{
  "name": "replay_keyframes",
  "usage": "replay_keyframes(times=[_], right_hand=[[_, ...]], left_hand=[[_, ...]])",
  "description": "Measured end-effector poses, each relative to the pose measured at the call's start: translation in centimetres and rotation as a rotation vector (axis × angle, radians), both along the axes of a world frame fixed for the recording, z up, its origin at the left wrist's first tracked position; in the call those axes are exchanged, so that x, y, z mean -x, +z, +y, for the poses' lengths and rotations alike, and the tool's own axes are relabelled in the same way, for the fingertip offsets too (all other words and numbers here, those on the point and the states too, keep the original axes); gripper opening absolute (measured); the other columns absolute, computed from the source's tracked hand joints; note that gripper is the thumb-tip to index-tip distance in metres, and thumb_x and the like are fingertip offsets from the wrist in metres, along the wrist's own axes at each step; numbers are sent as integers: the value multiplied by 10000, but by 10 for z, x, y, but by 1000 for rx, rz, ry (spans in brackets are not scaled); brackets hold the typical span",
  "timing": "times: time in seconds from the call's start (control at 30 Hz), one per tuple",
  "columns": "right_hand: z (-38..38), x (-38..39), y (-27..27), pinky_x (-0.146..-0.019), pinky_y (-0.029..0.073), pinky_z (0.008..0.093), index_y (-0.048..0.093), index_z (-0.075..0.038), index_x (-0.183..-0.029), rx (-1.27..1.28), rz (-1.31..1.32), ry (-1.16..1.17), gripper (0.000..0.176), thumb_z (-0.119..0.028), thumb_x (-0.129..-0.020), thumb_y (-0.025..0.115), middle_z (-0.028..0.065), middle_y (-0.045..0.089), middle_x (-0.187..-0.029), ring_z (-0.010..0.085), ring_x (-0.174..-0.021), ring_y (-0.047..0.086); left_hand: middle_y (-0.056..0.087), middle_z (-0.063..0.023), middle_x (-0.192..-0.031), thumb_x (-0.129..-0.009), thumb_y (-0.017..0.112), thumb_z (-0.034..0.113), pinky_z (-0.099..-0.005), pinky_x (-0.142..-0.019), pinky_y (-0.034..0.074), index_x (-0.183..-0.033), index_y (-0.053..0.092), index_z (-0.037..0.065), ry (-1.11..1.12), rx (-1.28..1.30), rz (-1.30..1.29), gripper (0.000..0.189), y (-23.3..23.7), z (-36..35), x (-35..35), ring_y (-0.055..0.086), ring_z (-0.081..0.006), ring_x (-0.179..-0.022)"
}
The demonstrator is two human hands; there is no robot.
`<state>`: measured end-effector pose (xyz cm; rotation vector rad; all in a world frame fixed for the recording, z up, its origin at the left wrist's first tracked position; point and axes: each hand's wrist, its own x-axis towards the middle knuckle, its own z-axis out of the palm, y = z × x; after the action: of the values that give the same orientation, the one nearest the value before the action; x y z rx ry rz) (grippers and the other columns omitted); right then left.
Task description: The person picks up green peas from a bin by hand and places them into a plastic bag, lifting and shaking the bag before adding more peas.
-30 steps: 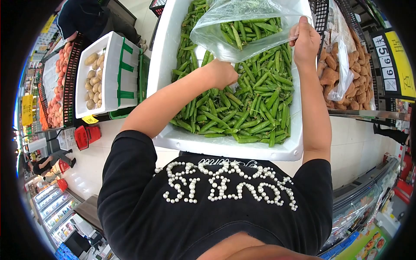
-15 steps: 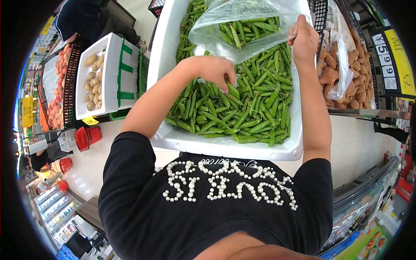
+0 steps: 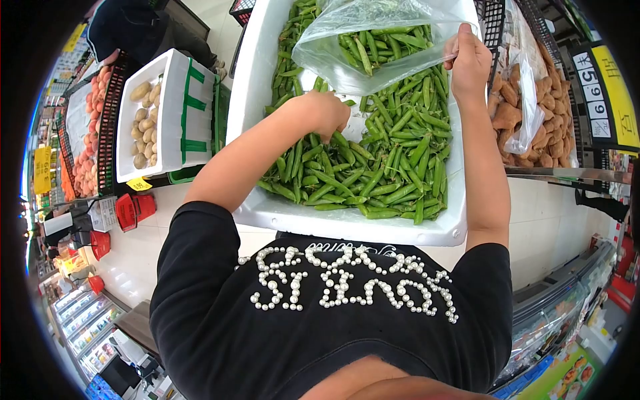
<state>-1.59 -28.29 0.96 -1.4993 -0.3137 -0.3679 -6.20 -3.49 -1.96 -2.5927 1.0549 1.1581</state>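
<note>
Green pea pods [image 3: 400, 193] fill much of a white foam box [image 3: 347, 230] in front of me. My left hand [image 3: 325, 115] is down among the pods on the box's left side. Its fingers are curled and their tips point down, so whatever they grip is hidden. At the box's upper right, my right hand [image 3: 469, 61] pinches the edge of a clear plastic bag [image 3: 393, 70] between thumb and fingers. The bag's mouth hangs partly open over the pods, and several pods show in or through it.
Left of the box stands a foam crate [image 3: 175, 110] of potatoes [image 3: 143, 127], with reddish produce [image 3: 87, 160] beyond. Brown tubers [image 3: 547, 127] lie on the right beside a price sign [image 3: 607, 97]. Red baskets [image 3: 135, 211] sit on the floor. Another person [image 3: 133, 33] stands at upper left.
My left hand has moved left and slightly back from the middle of the box, baring a patch of the white bottom. My right hand and the bag have hardly moved.
</note>
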Motion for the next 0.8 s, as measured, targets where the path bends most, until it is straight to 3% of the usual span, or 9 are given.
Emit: replay_keyframes(times=[0.2, 0.3, 0.5, 0.6, 0.8], right_hand=[[1, 0, 1, -457, 338, 236, 411, -100, -630, -6, 4, 12, 457, -325, -1023, 472, 19, 462, -599, 102, -510, 426], [1, 0, 1, -456, 333, 242, 405, -101, -627, -13, 19, -2, 458, -321, -1024, 470, 20, 458, -596, 105, -508, 422], [-1, 0, 1, -457, 331, 242, 392, -105, -623, 2, 16, 6, 461, -313, -1027, 463, 15, 445, -593, 105, -512, 417], [0, 1, 2, -459, 334, 240, 397, -104, -627, 0, 14, 17, 457, -316, -1027, 463, 14, 445, -597, 105, -514, 416], [-3, -3, -3, -459, 337, 240, 408, -100, -637, -14, 49, -36, 451, -324, -1023, 472, 15, 450, -605, 104, -516, 420]], left_hand=[[660, -61, -1142, -670, 845, 255, -488, -933, 452, -1114, 689, 142, -45, -146, -145, 484, -16, -8, 11, 525, -273, -1185], [653, -63, -1141, -674, 846, 277, -484, -928, 457, -1089, 687, 136, -80, -104, -239, 466, -19, -7, 14, 517, -268, -1191], [680, -81, -1085, -696, 834, 282, -460, -866, 496, -1128, 672, 126, -29, -200, -57, 486, -21, -12, 5, 627, -269, -1071], [693, -90, -1055, -695, 833, 288, -429, -837, 511, -1140, 670, 117, -25, -150, -76, 504, -24, -8, 3, 662, -268, -1008], [686, -105, -1052, -720, 795, 279, -374, -829, 504, -1142, 673, 111, 86, 184, 56, 471, -5, 14, -7, 649, -286, -998]])
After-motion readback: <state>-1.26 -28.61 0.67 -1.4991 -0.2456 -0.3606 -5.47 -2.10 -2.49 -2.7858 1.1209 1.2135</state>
